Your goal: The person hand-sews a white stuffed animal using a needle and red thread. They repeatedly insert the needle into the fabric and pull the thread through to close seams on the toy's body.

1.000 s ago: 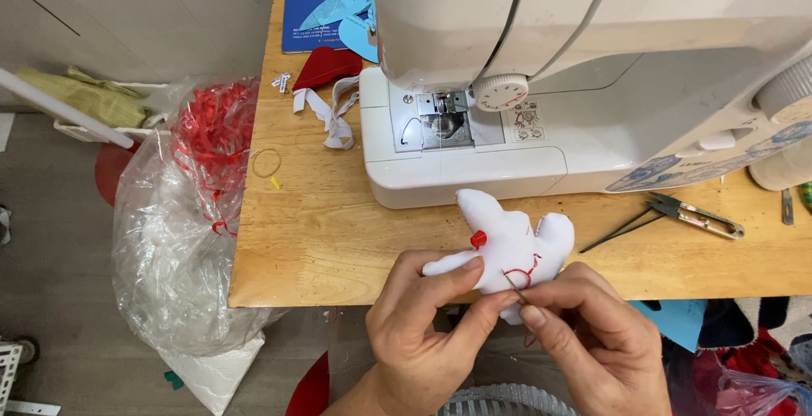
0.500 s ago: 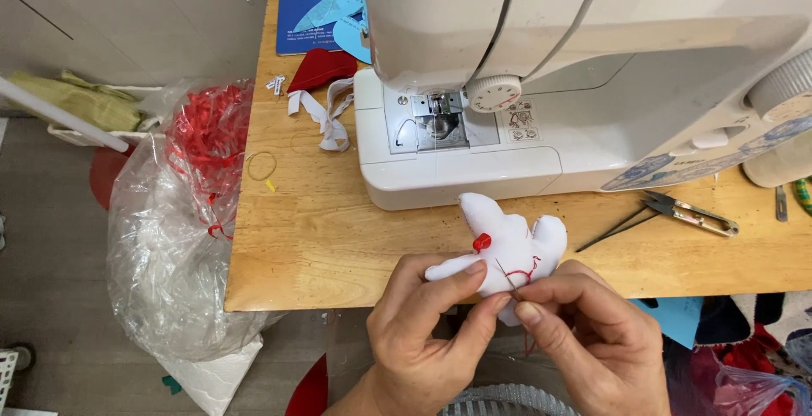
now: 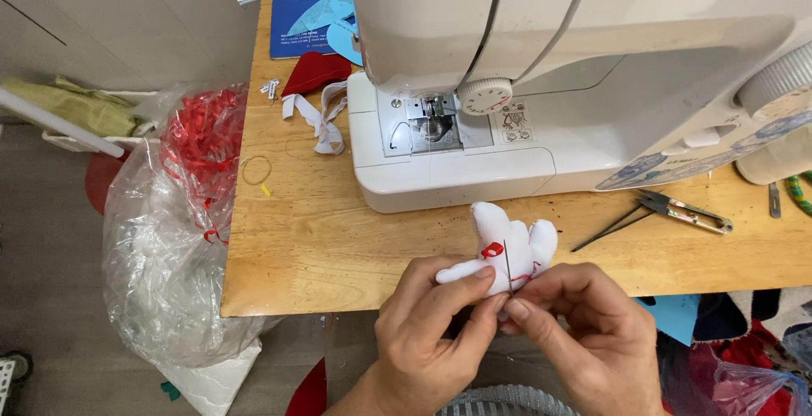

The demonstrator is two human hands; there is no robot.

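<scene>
A small white stuffed toy (image 3: 510,243) with red stitching and a red patch sits between both hands at the table's front edge. My left hand (image 3: 431,331) pinches its lower left side with thumb and forefinger. My right hand (image 3: 584,331) pinches a thin needle (image 3: 506,264) that stands upright against the toy's front, with red thread at its base. The toy's lower part is hidden by my fingers.
A white sewing machine (image 3: 575,78) fills the back of the wooden table (image 3: 313,238). Thread snips (image 3: 668,209) lie to the right. White fabric strips (image 3: 317,120), red cloth (image 3: 313,69) and blue pieces lie at the back left. A clear bag of red scraps (image 3: 182,213) hangs left.
The toy and both hands have stayed at the table's front edge. My right fingers have shifted slightly on the needle, which now stands upright over the toy's front.
</scene>
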